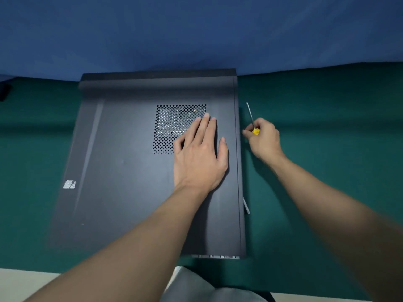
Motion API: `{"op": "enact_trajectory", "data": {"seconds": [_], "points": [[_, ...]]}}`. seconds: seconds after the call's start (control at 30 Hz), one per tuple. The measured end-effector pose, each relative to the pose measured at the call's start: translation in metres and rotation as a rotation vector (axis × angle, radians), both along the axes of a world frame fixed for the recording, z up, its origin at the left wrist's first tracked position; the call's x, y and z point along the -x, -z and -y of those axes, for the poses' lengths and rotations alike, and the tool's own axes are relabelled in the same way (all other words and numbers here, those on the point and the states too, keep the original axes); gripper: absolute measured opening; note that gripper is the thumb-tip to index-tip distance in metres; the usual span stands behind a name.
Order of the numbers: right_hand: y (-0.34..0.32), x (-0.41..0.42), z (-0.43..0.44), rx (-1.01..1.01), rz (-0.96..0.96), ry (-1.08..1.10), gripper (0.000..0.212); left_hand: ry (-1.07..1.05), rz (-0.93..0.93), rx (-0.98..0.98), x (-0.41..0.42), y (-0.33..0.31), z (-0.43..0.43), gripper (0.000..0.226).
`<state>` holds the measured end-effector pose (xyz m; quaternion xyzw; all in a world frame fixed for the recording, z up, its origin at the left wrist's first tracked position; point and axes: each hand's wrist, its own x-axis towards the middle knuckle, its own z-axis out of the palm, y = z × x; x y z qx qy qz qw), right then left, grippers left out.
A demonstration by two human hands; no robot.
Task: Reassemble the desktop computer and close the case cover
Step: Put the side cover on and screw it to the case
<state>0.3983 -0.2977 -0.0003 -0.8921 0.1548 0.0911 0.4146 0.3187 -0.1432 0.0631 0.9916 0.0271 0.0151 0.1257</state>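
The desktop computer case [122, 171] lies flat on the green table, its dark side cover on top with a perforated vent [172, 125] near the middle. My left hand [199, 158] rests flat on the cover, fingers straight, partly over the vent's lower right corner. My right hand [262, 138] is just off the case's right edge and grips a screwdriver [250, 116] with a yellow handle; its metal shaft points up and away from me. The right hand's fingertips are close to the case's rear edge.
The green table [327, 127] spreads to both sides, with a blue backdrop [196, 29] behind it. A small silver sticker [69, 184] marks the cover's left part. A dark object [4, 91] lies at the far left edge. The table's front edge runs close to my body.
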Motion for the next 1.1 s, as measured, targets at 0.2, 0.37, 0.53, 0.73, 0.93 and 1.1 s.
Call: {"op": "enact_trajectory", "data": {"seconds": [0.2, 0.37, 0.53, 0.73, 0.93, 1.1], "points": [[-0.056, 0.066, 0.002, -0.134, 0.112, 0.133, 0.016, 0.148, -0.024, 0.119, 0.009, -0.008, -0.017, 0.049], [-0.092, 0.142, -0.007, -0.262, 0.146, 0.292, 0.012, 0.439, -0.064, 0.092, 0.083, -0.014, -0.048, 0.061], [-0.105, 0.214, -0.023, -0.269, 0.183, 0.337, 0.003, 0.618, -0.108, 0.054, 0.137, -0.017, -0.073, 0.077], [-0.106, 0.269, -0.041, -0.125, 0.228, 0.300, 0.016, 0.576, -0.083, 0.083, 0.158, -0.026, -0.088, 0.037], [-0.094, 0.292, -0.047, -0.094, 0.272, 0.222, 0.019, 0.557, -0.028, -0.105, 0.164, -0.024, -0.082, 0.028], [-0.081, 0.294, -0.046, -0.106, 0.342, 0.148, 0.012, 0.400, -0.158, 0.069, 0.159, -0.030, -0.078, 0.035]]}}
